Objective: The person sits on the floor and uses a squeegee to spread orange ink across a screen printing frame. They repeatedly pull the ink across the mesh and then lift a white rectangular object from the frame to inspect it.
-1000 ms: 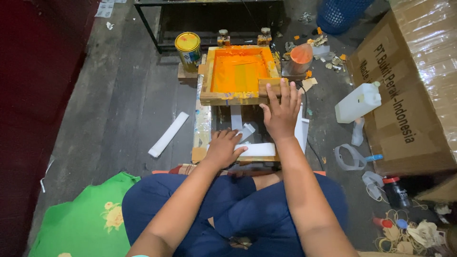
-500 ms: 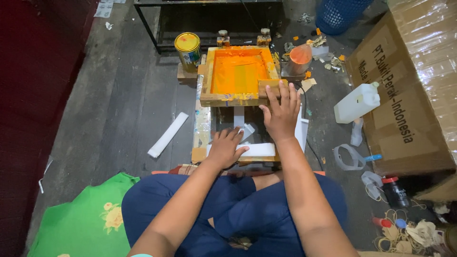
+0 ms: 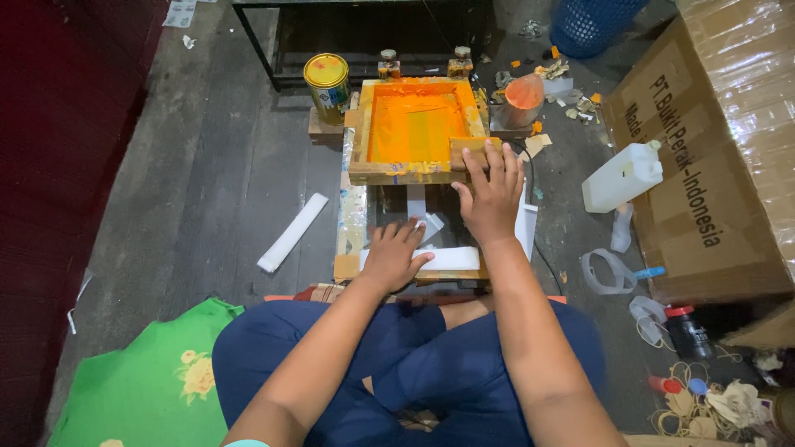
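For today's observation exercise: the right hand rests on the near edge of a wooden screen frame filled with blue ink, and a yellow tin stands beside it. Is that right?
Not quite. The head view shows the ink in the wooden screen frame is orange, not blue. The right hand does rest on its near edge, and the yellow tin stands beside it.

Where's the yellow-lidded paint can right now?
In the head view, the paint can stands upper centre-left on a small block, just left of the wooden screen frame filled with orange ink.

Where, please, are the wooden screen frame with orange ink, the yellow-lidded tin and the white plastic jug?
wooden screen frame point(image 3: 362, 132), head view, on its left wooden rail.
yellow-lidded tin point(image 3: 326, 71), head view, on the round lid.
white plastic jug point(image 3: 619, 178), head view, on the middle of its side.
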